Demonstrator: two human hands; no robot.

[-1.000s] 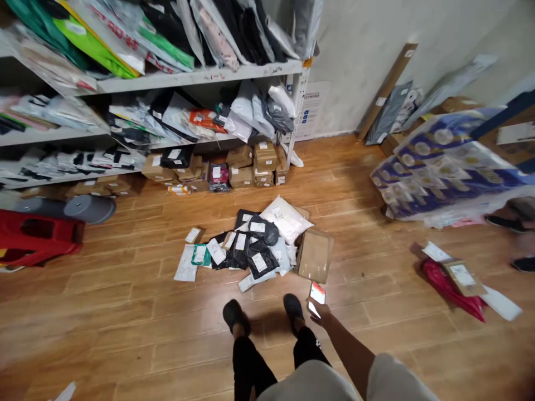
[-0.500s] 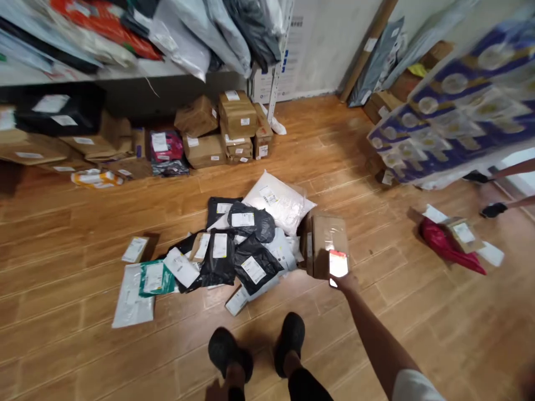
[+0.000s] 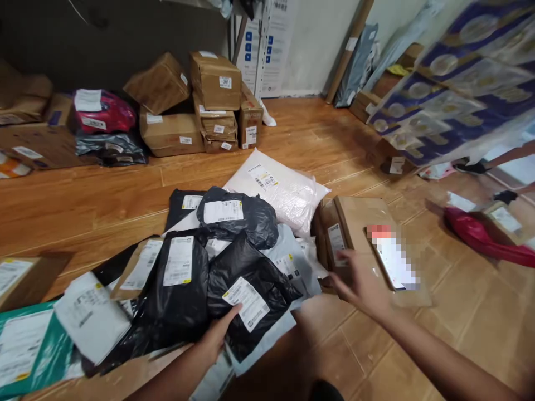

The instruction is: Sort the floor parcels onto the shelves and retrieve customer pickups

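I am crouched over a heap of parcels on the wooden floor. My left hand (image 3: 217, 333) is at the near edge of a black poly parcel (image 3: 251, 278) with a white label. Its thumb lies on top by the label and its fingers are hidden under the bag. My right hand (image 3: 360, 283) holds a phone (image 3: 393, 260) with a lit screen over a flat cardboard box (image 3: 355, 217). Some of its fingers stretch toward the label on the box's side. Another black bag (image 3: 238, 214) and a white padded bag (image 3: 284, 186) lie behind.
Stacked cardboard boxes (image 3: 213, 106) and a pink bag (image 3: 104, 111) sit under the shelf at the back. A red bag (image 3: 480, 236) lies on the floor at right, near a blue-and-white pack (image 3: 451, 94). Another person's feet (image 3: 504, 196) show at the far right. A teal parcel (image 3: 29, 345) lies at left.
I have dropped from standing to a crouch close to the pile. My left hand has come into view onto the black parcel. My right hand with the phone has moved over the cardboard box.
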